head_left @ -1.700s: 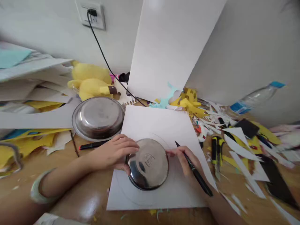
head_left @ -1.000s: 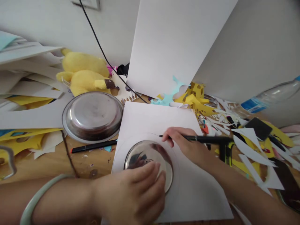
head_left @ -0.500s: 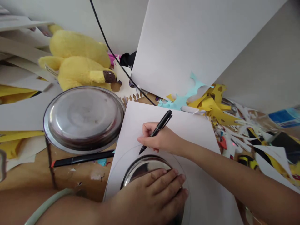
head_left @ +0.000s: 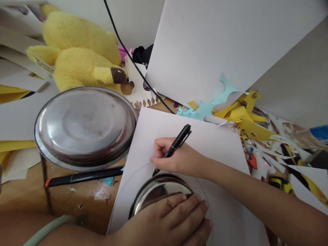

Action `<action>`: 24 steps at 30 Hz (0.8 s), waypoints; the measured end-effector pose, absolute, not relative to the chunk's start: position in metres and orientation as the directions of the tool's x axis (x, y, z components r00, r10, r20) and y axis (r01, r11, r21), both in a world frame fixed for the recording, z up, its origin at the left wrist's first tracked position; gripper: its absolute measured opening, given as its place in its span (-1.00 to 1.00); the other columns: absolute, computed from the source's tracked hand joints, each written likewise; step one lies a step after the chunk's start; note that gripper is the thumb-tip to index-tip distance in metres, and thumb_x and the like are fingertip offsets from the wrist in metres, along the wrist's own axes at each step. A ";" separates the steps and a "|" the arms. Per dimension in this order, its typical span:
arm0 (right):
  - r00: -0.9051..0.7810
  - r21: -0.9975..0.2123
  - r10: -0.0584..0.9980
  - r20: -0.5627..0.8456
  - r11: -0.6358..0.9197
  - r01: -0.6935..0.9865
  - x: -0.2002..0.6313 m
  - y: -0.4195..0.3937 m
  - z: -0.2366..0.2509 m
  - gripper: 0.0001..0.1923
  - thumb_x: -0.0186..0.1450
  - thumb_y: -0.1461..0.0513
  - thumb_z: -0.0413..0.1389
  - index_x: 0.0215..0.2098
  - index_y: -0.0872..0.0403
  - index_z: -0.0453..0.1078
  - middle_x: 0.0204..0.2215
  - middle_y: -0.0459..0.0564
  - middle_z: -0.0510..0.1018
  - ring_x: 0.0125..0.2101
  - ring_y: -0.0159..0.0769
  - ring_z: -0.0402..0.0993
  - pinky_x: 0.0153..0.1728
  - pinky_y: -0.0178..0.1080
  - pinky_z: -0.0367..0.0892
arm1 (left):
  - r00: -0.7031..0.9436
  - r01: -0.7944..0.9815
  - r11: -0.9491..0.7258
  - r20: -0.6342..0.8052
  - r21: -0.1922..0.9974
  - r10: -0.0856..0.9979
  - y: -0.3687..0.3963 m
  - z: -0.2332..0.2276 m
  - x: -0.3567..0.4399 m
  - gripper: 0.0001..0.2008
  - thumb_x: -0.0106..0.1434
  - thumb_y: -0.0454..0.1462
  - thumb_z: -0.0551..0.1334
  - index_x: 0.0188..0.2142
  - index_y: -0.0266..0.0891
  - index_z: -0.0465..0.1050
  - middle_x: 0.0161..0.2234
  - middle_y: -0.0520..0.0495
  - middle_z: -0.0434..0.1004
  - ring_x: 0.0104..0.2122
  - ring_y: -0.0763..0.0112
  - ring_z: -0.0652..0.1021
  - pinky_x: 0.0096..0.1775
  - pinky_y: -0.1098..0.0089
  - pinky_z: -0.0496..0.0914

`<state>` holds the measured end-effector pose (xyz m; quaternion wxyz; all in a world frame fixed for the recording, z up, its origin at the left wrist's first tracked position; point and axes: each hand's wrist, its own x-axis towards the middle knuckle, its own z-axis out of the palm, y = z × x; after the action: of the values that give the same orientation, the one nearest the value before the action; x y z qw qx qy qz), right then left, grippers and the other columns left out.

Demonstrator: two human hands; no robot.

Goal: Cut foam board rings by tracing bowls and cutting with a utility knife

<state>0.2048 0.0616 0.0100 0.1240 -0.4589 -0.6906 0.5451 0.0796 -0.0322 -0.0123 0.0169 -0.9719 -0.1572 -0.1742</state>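
Note:
My left hand (head_left: 169, 220) lies flat over a small shiny metal bowl (head_left: 153, 191), fingers stretched out and pressing on it; its underside seems to face up, though much of it is covered. The bowl rests on a white sheet of paper (head_left: 215, 133), inside a larger thin drawn circle. Between the thumb and fingers of my right hand (head_left: 176, 157) is a black marker pen (head_left: 179, 138). Its tip points down at the far rim of the bowl; whether it touches the paper I cannot tell.
A large metal plate (head_left: 85, 126) lies upside down at the left, with a black marker (head_left: 84, 176) before it. Behind are yellow plush toys (head_left: 79, 65), a black cable (head_left: 123, 48) and a big white sheet (head_left: 217, 44). Yellow paper scraps (head_left: 246, 118) and a glue gun (head_left: 262, 164) lie right.
The pen tip has come down closer to the bowl's rim. My left hand stays on the bowl. The whole view has shifted slightly.

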 end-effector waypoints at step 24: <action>-0.536 -0.846 0.771 -0.343 -0.005 0.534 0.218 0.063 0.012 -0.80 0.02 0.31 0.06 -0.62 0.07 0.06 -0.69 -0.24 0.12 -0.63 -0.52 0.00 -0.64 -0.38 -0.06 | 0.893 0.311 -0.950 0.343 -0.009 0.290 -0.031 -0.015 0.079 -0.66 0.37 -0.29 -0.06 0.07 -0.11 0.30 0.08 0.08 0.35 0.05 0.43 0.35 0.04 0.41 0.17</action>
<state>0.2179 0.0625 0.0118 0.1117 -0.4685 -0.6964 0.5321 0.0791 -0.0307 -0.0151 0.0317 -0.9725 -0.1544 -0.1715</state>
